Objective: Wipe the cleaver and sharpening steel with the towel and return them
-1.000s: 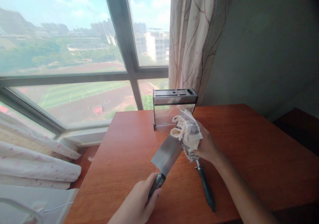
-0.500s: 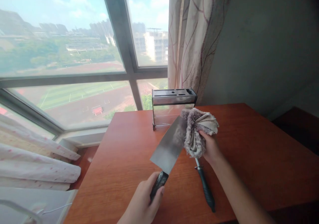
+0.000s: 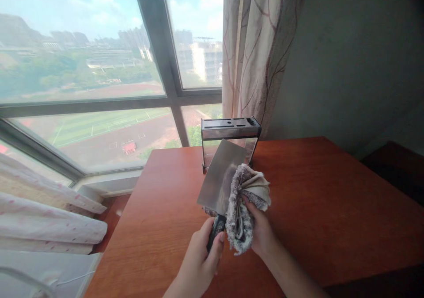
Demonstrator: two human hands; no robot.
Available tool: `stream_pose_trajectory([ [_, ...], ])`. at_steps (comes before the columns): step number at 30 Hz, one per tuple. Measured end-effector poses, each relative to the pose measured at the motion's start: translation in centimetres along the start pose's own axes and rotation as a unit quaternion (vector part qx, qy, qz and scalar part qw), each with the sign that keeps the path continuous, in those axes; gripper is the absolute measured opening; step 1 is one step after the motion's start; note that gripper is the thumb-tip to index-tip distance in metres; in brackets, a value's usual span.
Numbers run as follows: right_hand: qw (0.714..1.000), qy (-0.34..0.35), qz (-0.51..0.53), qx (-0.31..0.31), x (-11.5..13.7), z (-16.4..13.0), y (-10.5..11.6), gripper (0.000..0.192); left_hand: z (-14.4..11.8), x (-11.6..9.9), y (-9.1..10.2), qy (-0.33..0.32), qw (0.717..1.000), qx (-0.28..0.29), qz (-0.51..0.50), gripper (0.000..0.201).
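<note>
Two hands busy | left hand [image 3: 198, 262] fingers wrapped round cleaver [image 3: 220, 176] handle, blade angled up for access | right hand [image 3: 260, 231] fingers pinching cloth [image 3: 243, 209] against blade base | knife block [image 3: 230, 134] beyond fingers on table [image 3: 331, 200]

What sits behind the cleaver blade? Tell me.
Behind the cleaver stands a metal knife block on the table, slotted top showing. The blade covers much of its clear front. A cloth in the right hand wraps the blade's lower edge.
</note>
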State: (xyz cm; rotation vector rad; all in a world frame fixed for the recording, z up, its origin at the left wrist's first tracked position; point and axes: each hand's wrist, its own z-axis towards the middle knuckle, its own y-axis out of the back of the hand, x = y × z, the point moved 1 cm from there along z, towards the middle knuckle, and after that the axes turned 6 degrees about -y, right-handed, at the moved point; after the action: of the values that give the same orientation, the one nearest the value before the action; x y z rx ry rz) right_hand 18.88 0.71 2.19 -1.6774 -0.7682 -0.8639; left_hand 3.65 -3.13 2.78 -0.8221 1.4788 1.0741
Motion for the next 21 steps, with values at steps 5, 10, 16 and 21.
stream_pose_trajectory([
  [5, 0.996, -0.08, 0.022, -0.036, -0.6, -1.0, -0.1, 0.041, -0.3, 0.1, 0.2, -0.031, 0.997, -0.008, 0.065, 0.029],
  [10, 0.994, -0.064, 0.05, -0.077, 1.1, 0.8, 0.2, 0.045, -0.8, -0.5, -0.1, -0.04, 0.992, 0.043, 0.111, 0.021],
  [16, 0.99, -0.007, 0.094, -0.104, 4.0, 3.0, 0.8, 0.048, -2.2, -0.2, 0.2, -0.059, 0.981, 0.031, 0.184, 0.015],
  [21, 0.986, -0.008, 0.136, -0.094, 5.0, 3.5, 1.1, 0.042, -2.2, 0.4, 1.0, -0.052, 0.963, 0.029, 0.263, 0.008],
])
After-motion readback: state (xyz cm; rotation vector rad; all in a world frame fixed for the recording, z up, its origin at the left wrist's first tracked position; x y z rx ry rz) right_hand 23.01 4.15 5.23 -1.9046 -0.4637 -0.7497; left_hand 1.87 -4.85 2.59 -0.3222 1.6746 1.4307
